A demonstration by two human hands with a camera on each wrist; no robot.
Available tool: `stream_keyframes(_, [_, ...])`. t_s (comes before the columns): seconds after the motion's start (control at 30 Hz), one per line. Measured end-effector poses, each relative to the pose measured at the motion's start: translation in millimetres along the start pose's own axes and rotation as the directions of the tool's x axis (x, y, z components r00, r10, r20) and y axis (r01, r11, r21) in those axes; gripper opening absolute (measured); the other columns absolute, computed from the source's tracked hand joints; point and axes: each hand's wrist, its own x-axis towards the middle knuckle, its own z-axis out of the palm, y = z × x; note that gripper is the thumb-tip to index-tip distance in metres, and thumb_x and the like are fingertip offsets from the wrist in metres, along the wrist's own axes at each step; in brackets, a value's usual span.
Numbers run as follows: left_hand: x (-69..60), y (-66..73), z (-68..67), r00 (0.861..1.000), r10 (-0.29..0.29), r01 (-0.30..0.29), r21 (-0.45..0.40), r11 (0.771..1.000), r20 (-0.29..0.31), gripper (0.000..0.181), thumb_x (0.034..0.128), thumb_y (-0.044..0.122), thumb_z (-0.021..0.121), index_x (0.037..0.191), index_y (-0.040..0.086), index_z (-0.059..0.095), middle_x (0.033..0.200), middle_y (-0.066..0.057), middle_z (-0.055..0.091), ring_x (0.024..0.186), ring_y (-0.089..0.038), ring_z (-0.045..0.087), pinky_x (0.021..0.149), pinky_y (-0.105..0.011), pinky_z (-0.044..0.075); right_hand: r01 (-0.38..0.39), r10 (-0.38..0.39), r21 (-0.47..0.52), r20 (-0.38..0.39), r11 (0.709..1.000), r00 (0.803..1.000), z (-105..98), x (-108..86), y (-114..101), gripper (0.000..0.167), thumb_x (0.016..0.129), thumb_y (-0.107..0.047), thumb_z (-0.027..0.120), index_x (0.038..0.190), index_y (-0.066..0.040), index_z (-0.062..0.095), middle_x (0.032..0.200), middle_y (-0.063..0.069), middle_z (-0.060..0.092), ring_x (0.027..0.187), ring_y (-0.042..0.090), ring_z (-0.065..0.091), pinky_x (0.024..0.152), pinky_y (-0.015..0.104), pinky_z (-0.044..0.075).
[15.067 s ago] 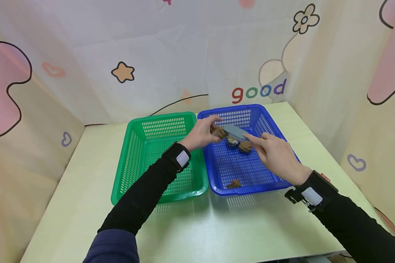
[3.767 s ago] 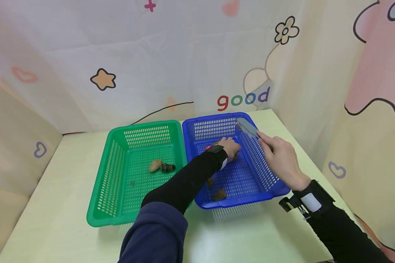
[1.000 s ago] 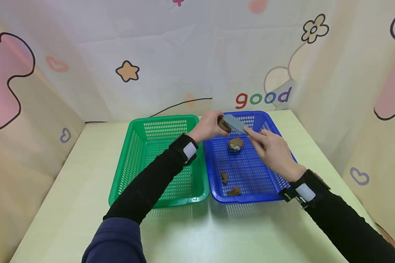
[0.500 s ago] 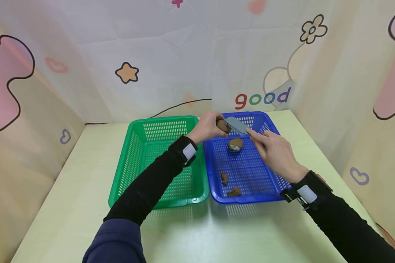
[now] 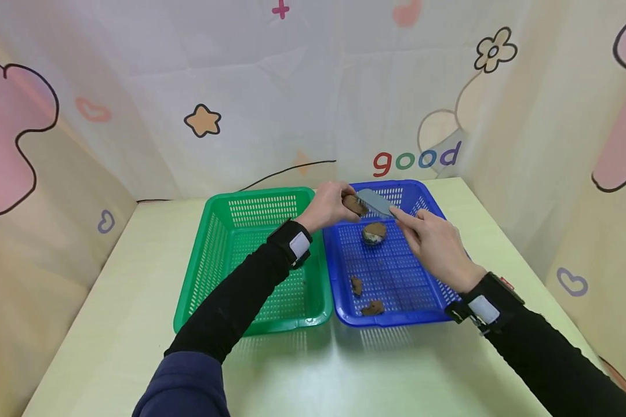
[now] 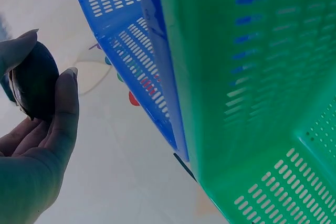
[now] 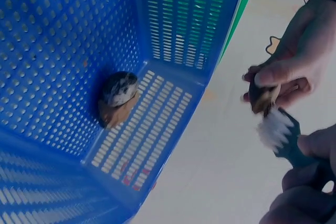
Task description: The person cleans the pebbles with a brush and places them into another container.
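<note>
My left hand [image 5: 326, 205] pinches a mud-coated clam [image 5: 353, 204] between thumb and fingers, above the back of the blue basket [image 5: 396, 318]. In the left wrist view the clam [image 6: 39, 80] shows its dark shell and part of its seam. My right hand [image 5: 440, 248] grips a small grey scrub brush [image 5: 375, 202], forefinger along its back. The white bristles [image 7: 274, 129] meet the clam's lower end in the right wrist view. Another clam [image 5: 374, 234], dark and white with brown mud on top, lies on the blue basket's floor.
Two brown mud lumps, one small [image 5: 356, 285] and one wider [image 5: 373, 307], lie near the blue basket's front. A green basket [image 5: 297, 324] stands against its left side, partly hidden by my left arm. A printed curtain [image 5: 271, 87] hangs behind the table.
Several seconds ago my left hand was down in the blue basket; now it holds a clam up against the brush. Over the last second the brush shifts only slightly along the clam.
</note>
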Motion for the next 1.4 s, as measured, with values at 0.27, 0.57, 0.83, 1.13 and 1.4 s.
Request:
stream_keyframes(0.27, [1.4, -4.0, 3.8, 1.000, -0.005, 0.005, -0.013, 1.000, -0.004, 0.046, 0.0754, 0.019, 0.083, 0.114, 0.002, 0.066, 0.107, -0.011, 0.070, 0.092, -0.021, 0.063, 0.080, -0.028, 0.053, 0.059, -0.059, 0.022, 0.006, 0.998, 0.998, 3.9, 0.1, -4.8, 0.038, 0.092, -0.009, 0.063, 0.131, -0.010, 0.061, 0.063, 0.001, 0.034, 0.055, 0.010, 0.027, 0.048, 0.021, 0.024])
stream_keyframes(0.57, [2.6, -3.9, 6.6, 1.000, 0.012, -0.012, -0.007, 1.000, 0.012, 0.046, 0.0750, 0.021, 0.083, 0.113, 0.002, 0.065, 0.105, -0.010, 0.069, 0.092, -0.021, 0.062, 0.078, -0.027, 0.051, 0.016, -0.017, 0.033, 0.014, 0.999, 1.000, 3.6, 4.8, -4.2, 0.036, 0.094, -0.009, 0.061, 0.130, -0.009, 0.062, 0.063, 0.002, 0.033, 0.055, 0.011, 0.028, 0.047, 0.022, 0.024])
stream_keyframes(0.83, [1.4, -9.2, 4.3, 0.999, -0.050, 0.049, -0.069, 0.996, -0.012, 0.046, 0.0768, 0.016, 0.081, 0.118, 0.003, 0.065, 0.108, -0.010, 0.069, 0.095, -0.020, 0.063, 0.082, -0.029, 0.051, 0.027, -0.028, 0.025, 0.025, 0.999, 0.999, -2.3, 0.2, -4.0, 0.037, 0.092, -0.008, 0.064, 0.128, -0.009, 0.063, 0.061, 0.000, 0.033, 0.054, 0.010, 0.028, 0.047, 0.022, 0.024])
stream_keyframes(1.13, [-0.4, -5.5, 4.3, 1.000, 0.009, -0.008, -0.054, 0.998, 0.006, 0.049, 0.0766, 0.017, 0.082, 0.119, 0.001, 0.064, 0.110, -0.012, 0.069, 0.095, -0.021, 0.063, 0.081, -0.028, 0.052, 0.016, -0.017, 0.032, 0.031, 0.999, 0.999, -1.9, 0.8, -5.3, 0.037, 0.093, -0.010, 0.062, 0.131, -0.009, 0.061, 0.064, 0.002, 0.034, 0.055, 0.011, 0.028, 0.048, 0.022, 0.025])
stream_keyframes(1.4, [-3.9, -2.2, 7.6, 1.000, -0.005, 0.005, -0.049, 0.999, -0.001, 0.050, 0.0763, 0.016, 0.082, 0.121, 0.003, 0.063, 0.112, -0.011, 0.068, 0.099, -0.023, 0.062, 0.084, -0.032, 0.052, 0.002, -0.001, -0.014, 0.037, 1.000, 0.999, -5.3, -2.9, -4.2, 0.037, 0.093, -0.009, 0.063, 0.129, -0.010, 0.063, 0.062, 0.002, 0.033, 0.054, 0.012, 0.028, 0.047, 0.022, 0.024])
